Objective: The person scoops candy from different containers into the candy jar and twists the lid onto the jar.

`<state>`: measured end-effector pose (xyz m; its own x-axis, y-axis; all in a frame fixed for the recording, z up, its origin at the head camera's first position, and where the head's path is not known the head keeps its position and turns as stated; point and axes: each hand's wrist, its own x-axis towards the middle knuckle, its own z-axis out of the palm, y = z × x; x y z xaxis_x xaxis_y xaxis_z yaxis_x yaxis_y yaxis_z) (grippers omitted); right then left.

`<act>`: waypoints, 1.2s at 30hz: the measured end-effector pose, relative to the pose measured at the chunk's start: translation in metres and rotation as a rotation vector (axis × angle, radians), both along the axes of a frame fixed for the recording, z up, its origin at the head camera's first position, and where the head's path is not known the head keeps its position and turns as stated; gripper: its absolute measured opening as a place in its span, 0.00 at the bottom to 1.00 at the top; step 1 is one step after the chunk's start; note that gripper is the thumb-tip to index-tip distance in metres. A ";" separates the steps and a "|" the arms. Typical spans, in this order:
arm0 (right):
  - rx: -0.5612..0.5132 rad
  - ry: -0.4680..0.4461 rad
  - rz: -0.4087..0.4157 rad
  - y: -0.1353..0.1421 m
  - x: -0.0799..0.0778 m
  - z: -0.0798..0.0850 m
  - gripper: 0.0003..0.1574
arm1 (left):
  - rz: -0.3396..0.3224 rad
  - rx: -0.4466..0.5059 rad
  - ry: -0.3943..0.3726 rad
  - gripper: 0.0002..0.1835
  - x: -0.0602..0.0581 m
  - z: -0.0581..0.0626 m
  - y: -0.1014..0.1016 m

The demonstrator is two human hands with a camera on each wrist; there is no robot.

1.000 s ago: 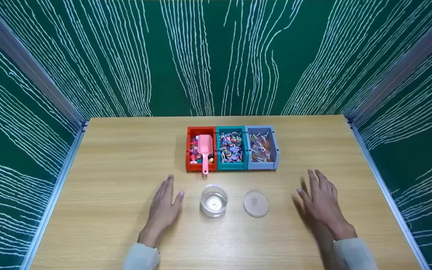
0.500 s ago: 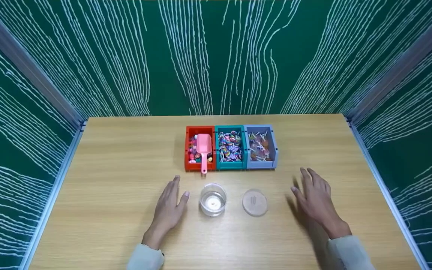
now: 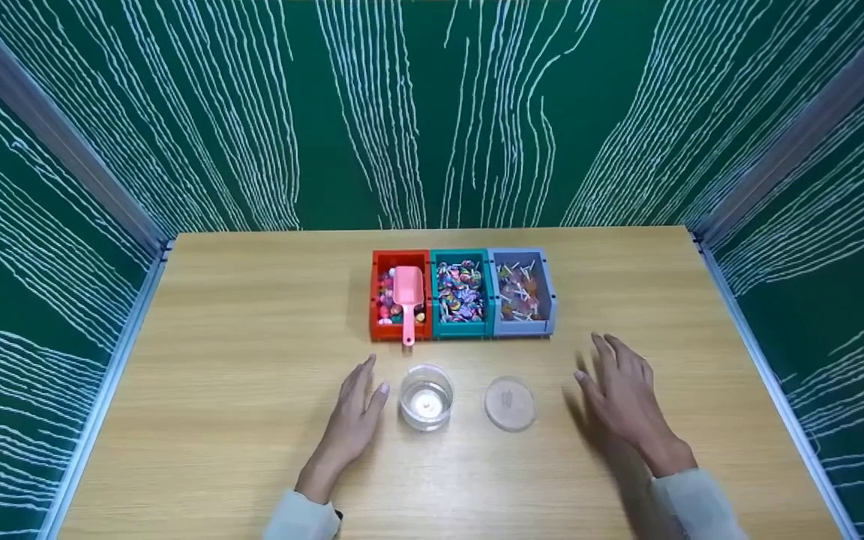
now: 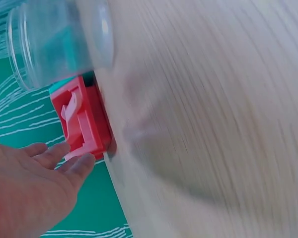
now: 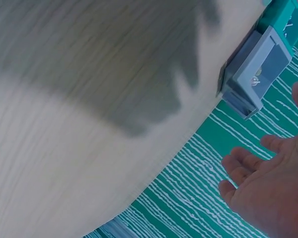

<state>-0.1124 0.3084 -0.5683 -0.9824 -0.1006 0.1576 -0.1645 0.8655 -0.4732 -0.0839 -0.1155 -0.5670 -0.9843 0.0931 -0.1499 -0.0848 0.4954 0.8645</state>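
Note:
My left hand (image 3: 355,420) hovers over the table just left of a clear plastic jar (image 3: 426,399), fingers extended and holding nothing. The jar stands upright without a lid; it also shows at the top of the left wrist view. To its right a round, flat translucent lid (image 3: 509,404) lies on the wood. Beyond the lid, on the right side, my right hand (image 3: 622,401) is held above its own shadow with fingers loosely spread, touching nothing. In the right wrist view its palm (image 5: 273,193) is bare.
Three joined bins stand behind the jar. The red bin (image 3: 379,331) holds round candies and a pink scoop (image 3: 408,292). Small lollipops (image 3: 462,292) fill the teal bin (image 3: 462,329), and more lie in the grey-blue bin (image 3: 523,328). Green walls and metal posts surround the table (image 3: 252,315).
My left hand has moved right and closer to the jar. My right hand has shifted left toward the lid. Jar, lid, bins and scoop stay in place.

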 end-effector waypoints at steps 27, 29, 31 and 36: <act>-0.008 -0.094 0.065 -0.047 -0.006 0.011 0.40 | 0.146 0.302 0.045 0.26 0.007 -0.002 0.034; -0.006 -0.101 0.067 -0.051 -0.007 0.010 0.40 | 0.156 0.302 0.047 0.26 0.007 -0.002 0.036; -0.009 -0.098 0.076 -0.055 -0.008 0.009 0.40 | 0.165 0.300 0.041 0.25 0.007 -0.003 0.038; -0.006 -0.122 0.091 -0.065 -0.008 0.007 0.40 | 0.171 0.300 0.032 0.24 0.007 -0.002 0.041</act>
